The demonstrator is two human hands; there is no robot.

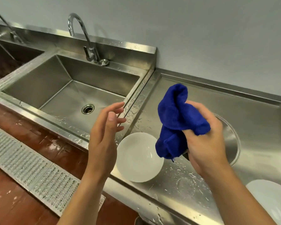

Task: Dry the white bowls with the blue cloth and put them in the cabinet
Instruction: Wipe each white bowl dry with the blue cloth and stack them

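A white bowl stands upright on the wet steel counter, near its front edge. My right hand is raised above the counter, to the right of the bowl, and grips a bunched blue cloth that hangs over the bowl's right rim. My left hand hovers open just left of the bowl, fingers spread, holding nothing. A second white bowl shows at the lower right, partly behind my right forearm. No cabinet is in view.
A deep steel sink with a curved tap lies to the left. A round recessed opening sits in the counter behind my right hand. Water drops cover the counter. Below left are a red tiled floor and a metal drain grate.
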